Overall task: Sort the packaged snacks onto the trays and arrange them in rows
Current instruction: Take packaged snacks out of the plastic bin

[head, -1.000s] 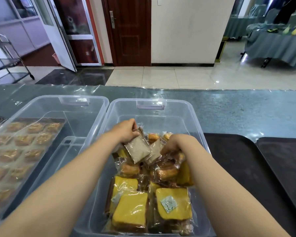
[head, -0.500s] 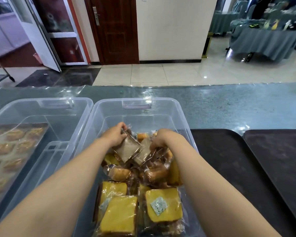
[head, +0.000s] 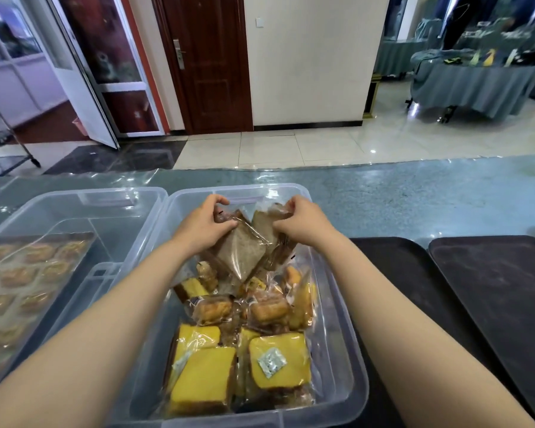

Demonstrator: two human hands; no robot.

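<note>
Fingers (head: 226, 225) of the left hand (head: 203, 225) are pinched on a clear-wrapped brown slice packet (head: 241, 251), and the right hand (head: 303, 225) is closed on a second brown packet (head: 267, 220) just beside it; both packets are held above the pile, apparently so that they can be carried out together as one kind. Farthest left, a clear bin (head: 74, 199) is seen, through whose wall a sheet of round golden pastries (head: 22, 276) in rows can be made out, though it cannot be told whether the sheet lies inside or behind it. Beside it, touching wall to wall, the middle bin (head: 337, 304) is stood on the surface (head: 414, 199); it holds the remaining snacks: wrapped fried rolls (head: 269, 312) in the middle and yellow cake slices (head: 280, 359) nearest the person. To the right, two dark trays (head: 491, 288) lie side by side, with nothing seen on them, so the sorting is judged barely begun.
</note>
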